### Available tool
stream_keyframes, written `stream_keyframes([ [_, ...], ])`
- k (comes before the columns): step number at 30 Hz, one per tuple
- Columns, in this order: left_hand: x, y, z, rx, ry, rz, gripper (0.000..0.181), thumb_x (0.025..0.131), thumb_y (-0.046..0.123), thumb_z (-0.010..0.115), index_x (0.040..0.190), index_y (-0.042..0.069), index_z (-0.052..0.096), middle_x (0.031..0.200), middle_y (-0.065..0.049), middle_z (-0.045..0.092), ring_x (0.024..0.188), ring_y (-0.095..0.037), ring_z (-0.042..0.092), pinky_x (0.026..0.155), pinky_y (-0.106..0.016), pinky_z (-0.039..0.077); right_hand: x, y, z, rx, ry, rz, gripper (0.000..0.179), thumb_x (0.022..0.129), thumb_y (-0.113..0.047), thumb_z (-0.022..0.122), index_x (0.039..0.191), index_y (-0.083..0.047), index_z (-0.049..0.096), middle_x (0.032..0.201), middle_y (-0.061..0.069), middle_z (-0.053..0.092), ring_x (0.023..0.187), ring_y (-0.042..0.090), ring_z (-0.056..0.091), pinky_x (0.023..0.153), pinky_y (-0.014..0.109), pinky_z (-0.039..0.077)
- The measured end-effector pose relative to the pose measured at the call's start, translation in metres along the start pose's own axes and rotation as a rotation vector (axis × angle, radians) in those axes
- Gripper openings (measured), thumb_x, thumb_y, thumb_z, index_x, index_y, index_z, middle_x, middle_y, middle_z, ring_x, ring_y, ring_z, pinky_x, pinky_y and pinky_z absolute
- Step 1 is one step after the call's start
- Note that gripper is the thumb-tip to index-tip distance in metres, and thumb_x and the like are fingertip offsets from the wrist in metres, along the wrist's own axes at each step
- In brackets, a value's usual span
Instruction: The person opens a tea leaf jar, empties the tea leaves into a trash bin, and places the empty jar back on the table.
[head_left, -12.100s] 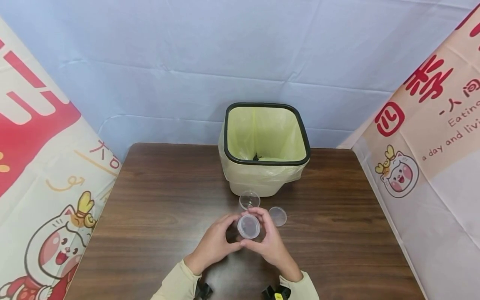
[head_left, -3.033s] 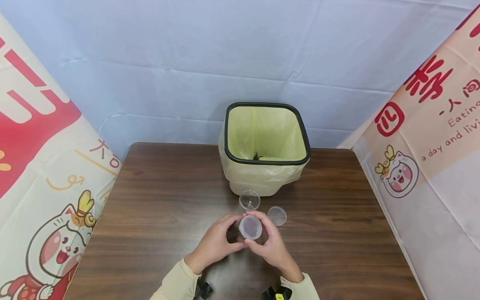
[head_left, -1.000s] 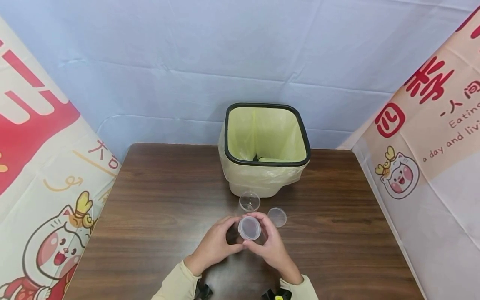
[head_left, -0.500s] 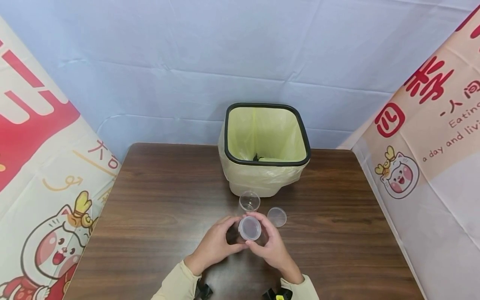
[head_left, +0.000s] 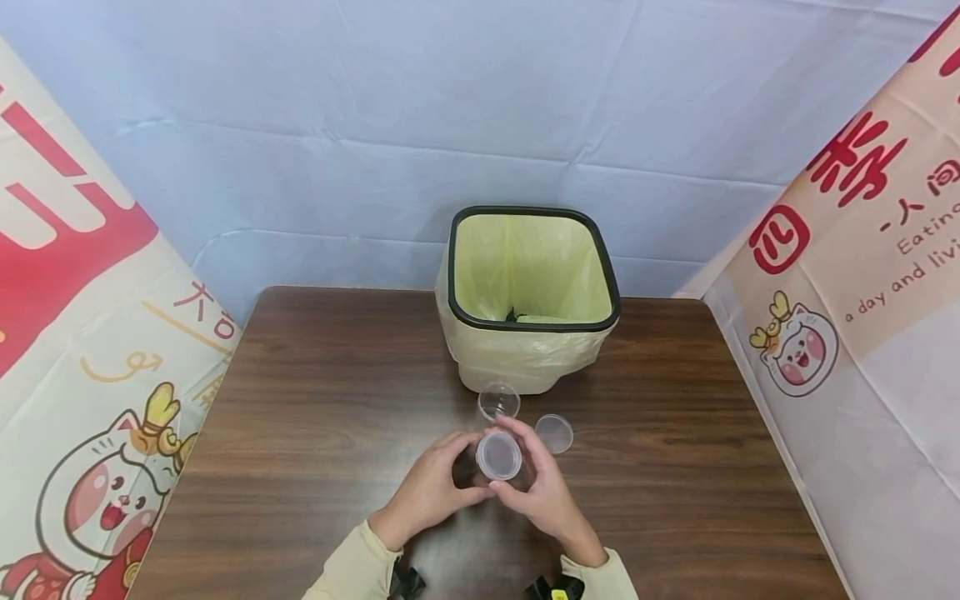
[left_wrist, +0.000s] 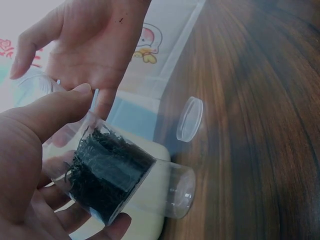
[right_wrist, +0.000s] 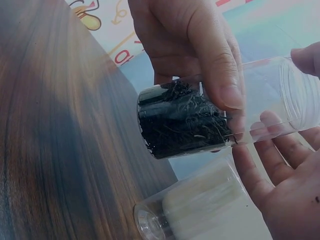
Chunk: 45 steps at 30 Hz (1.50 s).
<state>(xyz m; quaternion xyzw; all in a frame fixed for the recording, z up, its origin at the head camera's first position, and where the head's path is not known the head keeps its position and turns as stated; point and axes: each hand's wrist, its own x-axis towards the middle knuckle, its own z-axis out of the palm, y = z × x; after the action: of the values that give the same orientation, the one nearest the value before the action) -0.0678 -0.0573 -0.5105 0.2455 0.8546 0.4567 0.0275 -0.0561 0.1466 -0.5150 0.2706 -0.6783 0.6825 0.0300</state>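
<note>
A clear plastic jar, partly filled with dark shredded dry leaves, is between my hands above the table. From the head view its round translucent lid faces up. My left hand grips the jar's body, thumb on one side and fingers on the other. Around the lid end curl the thumb and fingers of my right hand. Just beyond them stands a second clear jar, uncapped and with no leaves seen in it. A loose translucent lid lies to its right.
A bin with a pale yellow liner and black rim stands at the table's far edge, behind the second jar; something dark lies inside. Wood-grain tabletop spreads around. Printed banners flank both sides, and a pale cloth hangs behind.
The jar stays in nearly the same place, with only small shifts. My right index finger has moved slightly at the lid's far side. The second jar and loose lid have not moved.
</note>
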Motion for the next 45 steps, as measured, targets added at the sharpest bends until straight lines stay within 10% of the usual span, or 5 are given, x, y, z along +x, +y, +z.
stream_keyframes([
  [11,0.0000,0.0013,-0.0019,0.015,0.000,-0.017,0.066,0.075,0.026,0.092,0.133,0.011,0.063,0.124,0.002,0.065,0.119,-0.014,0.059,0.104,-0.040,0.048,0.0014,0.0019,0.0037,0.093,0.027,0.008,0.087,0.083,-0.017,0.086,0.148,0.007,0.033,0.131,0.028,0.058,0.127,0.014,0.054,0.111,0.024,0.035],
  [26,-0.0007,0.0020,-0.0018,0.019,0.005,-0.014,0.066,0.075,0.022,0.092,0.133,0.010,0.063,0.123,0.000,0.065,0.118,-0.015,0.059,0.103,-0.040,0.048,0.0018,0.0015,0.0083,0.103,0.070,-0.023,0.069,0.081,-0.007,0.086,0.125,0.014,0.037,0.128,0.022,0.062,0.125,0.015,0.057,0.110,0.026,0.039],
  [45,-0.0025,0.0022,-0.0025,0.003,0.006,-0.003,0.065,0.075,0.021,0.092,0.133,0.010,0.063,0.127,0.001,0.065,0.121,-0.015,0.058,0.105,-0.040,0.048,-0.0006,-0.0025,0.0068,0.014,0.056,-0.011,0.066,0.076,0.017,0.077,0.134,0.009,0.047,0.128,0.025,0.059,0.122,0.022,0.058,0.105,0.028,0.044],
])
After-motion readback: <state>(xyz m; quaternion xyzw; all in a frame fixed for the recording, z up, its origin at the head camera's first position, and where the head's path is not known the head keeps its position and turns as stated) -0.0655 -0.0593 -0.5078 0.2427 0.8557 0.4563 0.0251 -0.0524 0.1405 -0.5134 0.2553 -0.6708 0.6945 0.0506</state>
